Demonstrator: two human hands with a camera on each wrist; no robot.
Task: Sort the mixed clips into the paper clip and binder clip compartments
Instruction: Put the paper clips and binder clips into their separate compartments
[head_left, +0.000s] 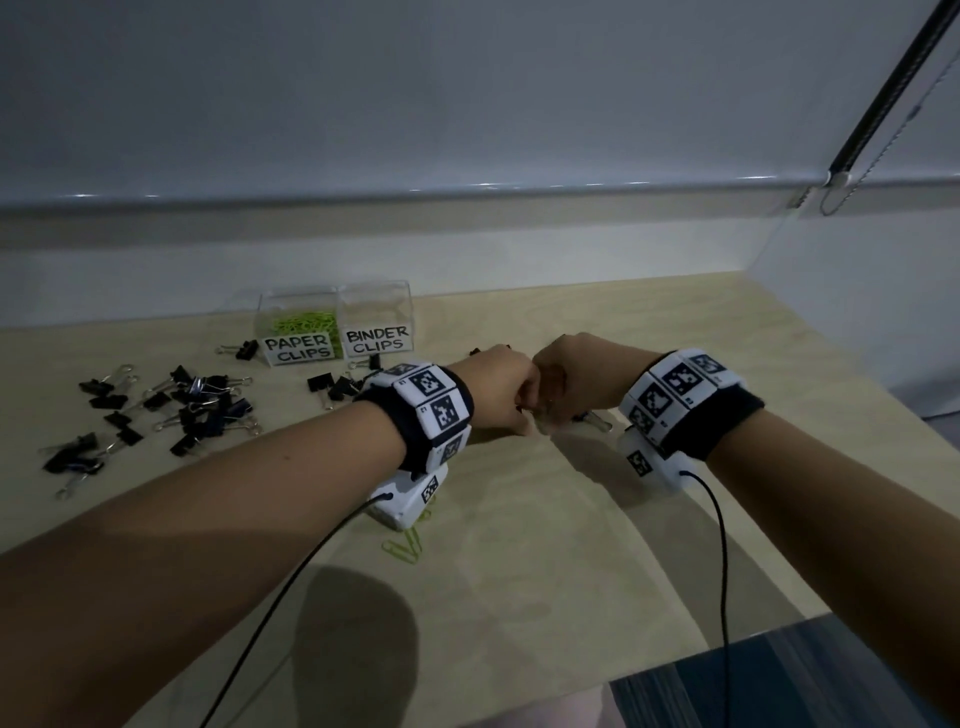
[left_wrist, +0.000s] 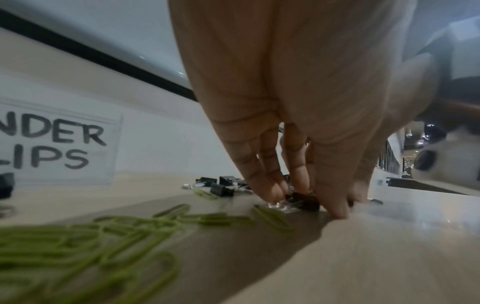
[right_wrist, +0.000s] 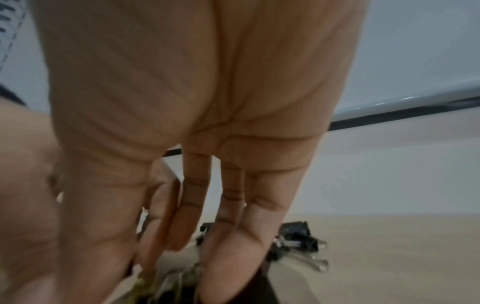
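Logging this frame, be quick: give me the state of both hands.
Left hand: fingertips down on the table around a black binder clip; a firm grip cannot be told.
Right hand: fingers down among clips; holding anything cannot be told.

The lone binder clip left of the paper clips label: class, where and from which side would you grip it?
Pinch the binder clip across its black body from above. It lies flat on the table, wire handles pointing left, nothing crowding it.
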